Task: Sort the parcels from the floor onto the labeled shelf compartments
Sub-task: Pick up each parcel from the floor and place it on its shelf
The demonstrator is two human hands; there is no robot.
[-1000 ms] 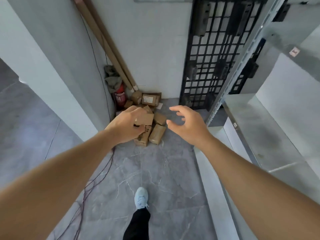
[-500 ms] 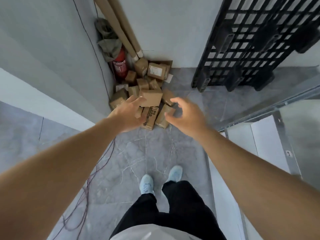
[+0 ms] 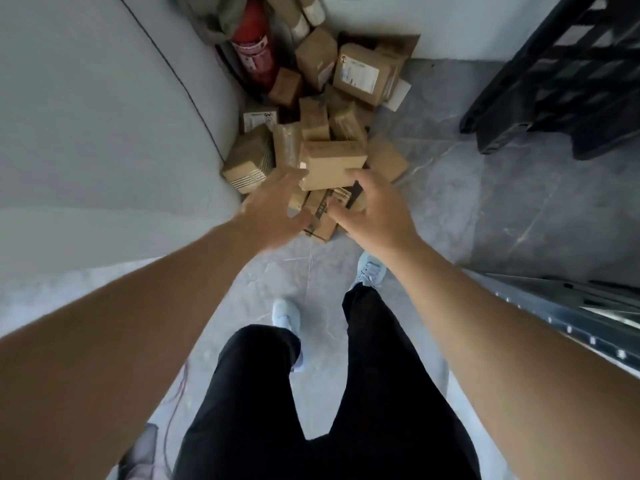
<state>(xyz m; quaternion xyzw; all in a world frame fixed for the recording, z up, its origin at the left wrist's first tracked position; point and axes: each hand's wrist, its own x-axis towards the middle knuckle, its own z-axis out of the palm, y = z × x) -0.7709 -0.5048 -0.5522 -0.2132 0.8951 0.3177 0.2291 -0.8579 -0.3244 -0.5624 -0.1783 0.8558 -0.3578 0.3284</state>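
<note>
Left hand (image 3: 273, 209) fingers (image 3: 294, 174) touching cardboard parcel (image 3: 334, 164), right hand (image 3: 372, 209) just beside

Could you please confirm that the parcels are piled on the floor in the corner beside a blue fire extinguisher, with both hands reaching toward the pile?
Not quite: the head view shows the fire extinguisher is red, not blue. The rest holds: the parcels are piled on the floor in the corner beside it, and the left hand and right hand both reach toward the pile.

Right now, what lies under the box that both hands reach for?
Under the box lie other parcels: one with black print shows below its near edge. How many more sit beneath is hidden by the box and the hands.
</note>
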